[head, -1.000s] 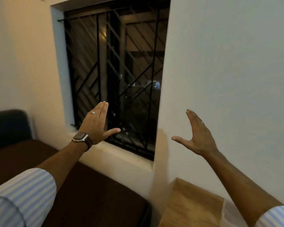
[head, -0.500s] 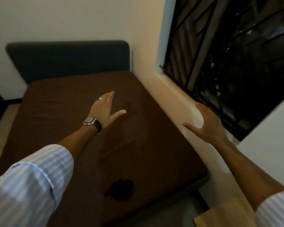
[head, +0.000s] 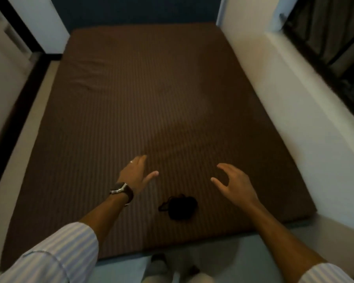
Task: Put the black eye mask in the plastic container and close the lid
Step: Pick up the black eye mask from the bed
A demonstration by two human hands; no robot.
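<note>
The black eye mask [head: 180, 208] lies crumpled on the brown striped bed sheet [head: 143, 103], near the bed's front edge, with a strap loop sticking out to its left. My left hand [head: 136, 176], with a watch on the wrist, hovers open above and to the left of the mask. My right hand [head: 235, 183] hovers open above and to the right of it, fingers spread. Neither hand touches the mask. No plastic container is in view.
A white wall ledge [head: 294, 99] runs along the bed's right side under a barred window [head: 335, 37]. A dark blue headboard [head: 141, 11] stands at the far end. Pale floor [head: 18, 156] lies left of the bed and at its foot.
The view has swung from the window and wall down onto the bed. Both hands have dropped lower and now hover either side of the mask, which came into view.
</note>
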